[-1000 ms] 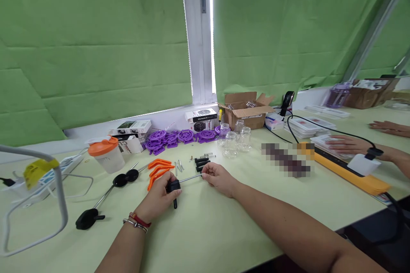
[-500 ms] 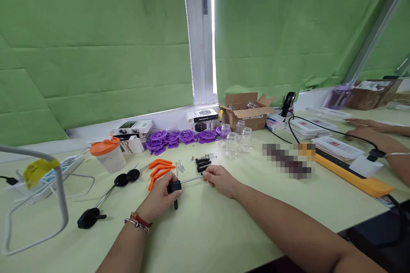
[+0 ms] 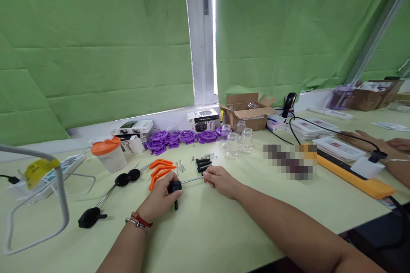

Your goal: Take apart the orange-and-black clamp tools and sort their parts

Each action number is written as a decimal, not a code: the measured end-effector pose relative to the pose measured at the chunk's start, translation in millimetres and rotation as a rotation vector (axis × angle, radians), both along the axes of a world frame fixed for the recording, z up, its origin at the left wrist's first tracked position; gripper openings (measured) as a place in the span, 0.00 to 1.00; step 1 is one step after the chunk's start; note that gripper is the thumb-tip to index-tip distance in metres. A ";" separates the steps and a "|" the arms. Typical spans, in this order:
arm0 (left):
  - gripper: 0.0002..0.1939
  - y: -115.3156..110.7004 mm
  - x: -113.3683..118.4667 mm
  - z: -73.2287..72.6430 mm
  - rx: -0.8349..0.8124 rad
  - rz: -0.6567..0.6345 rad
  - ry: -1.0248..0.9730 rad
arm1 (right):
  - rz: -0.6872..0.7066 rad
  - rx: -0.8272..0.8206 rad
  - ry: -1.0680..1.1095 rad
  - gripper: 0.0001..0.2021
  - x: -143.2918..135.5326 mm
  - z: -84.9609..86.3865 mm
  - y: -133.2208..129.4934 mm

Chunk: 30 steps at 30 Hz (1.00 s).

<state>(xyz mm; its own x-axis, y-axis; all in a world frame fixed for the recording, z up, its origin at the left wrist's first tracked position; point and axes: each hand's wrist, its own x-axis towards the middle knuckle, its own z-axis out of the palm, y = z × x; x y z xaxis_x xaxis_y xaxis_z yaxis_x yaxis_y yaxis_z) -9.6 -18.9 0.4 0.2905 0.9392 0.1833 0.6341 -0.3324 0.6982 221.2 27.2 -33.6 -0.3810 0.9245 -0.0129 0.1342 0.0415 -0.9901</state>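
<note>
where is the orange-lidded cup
In the head view, the orange-lidded cup stands on the left, between the power strip and the white boxes.

The right fingertips cover the far end of the thin metal rod (image 3: 191,180), and the left hand (image 3: 165,192) hides part of the black piece (image 3: 175,186). A pixelated patch (image 3: 290,161) masks whatever lies there. The small bits (image 3: 192,159) beside the springs (image 3: 207,156) are too tiny to tell. The white frame (image 3: 65,196) runs off the left edge.
</note>
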 end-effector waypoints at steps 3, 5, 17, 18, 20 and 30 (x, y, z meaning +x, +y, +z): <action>0.07 0.0 0.0 0.5 0.002 -0.007 -0.007 | 0.002 -0.005 0.002 0.12 -0.3 0.3 -0.2; 0.07 -0.1 0.1 1.0 0.003 -0.007 -0.009 | 0.003 -0.002 0.003 0.13 -0.3 0.7 -0.5; 0.06 -1.8 0.2 2.0 0.027 -0.025 -0.011 | -0.005 -0.004 -0.001 0.12 -1.2 2.1 -1.6; 0.06 -2.0 0.5 2.7 0.027 -0.024 -0.011 | -0.004 -0.006 0.001 0.12 -1.3 1.7 -1.4; 0.06 -2.2 1.1 4.0 0.027 -0.020 -0.011 | -0.005 -0.007 0.003 0.13 -1.2 1.0 -1.0; 0.06 0.6 0.3 0.7 0.050 -0.028 -0.047 | -0.001 0.005 -0.003 0.13 -0.4 1.6 -1.0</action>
